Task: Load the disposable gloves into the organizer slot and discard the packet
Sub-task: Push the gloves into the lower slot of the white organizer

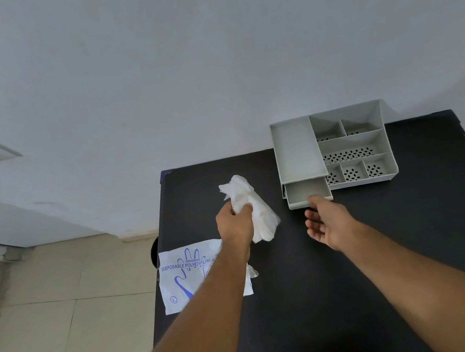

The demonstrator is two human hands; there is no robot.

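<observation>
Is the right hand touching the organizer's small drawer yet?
Touching. In the head view, the right hand's fingertip rests against the front lip of the pulled-out drawer, with no gap visible.

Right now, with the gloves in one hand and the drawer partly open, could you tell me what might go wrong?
The gloves are a loose bundle pinched only at the middle by the left hand, so some could slip or catch on the rim of the drawer. That drawer is only partly out of the organizer, with the right hand at its front edge; the opening may be too narrow. The packet overhangs the edge of the table under the left forearm and could be brushed off.
</observation>
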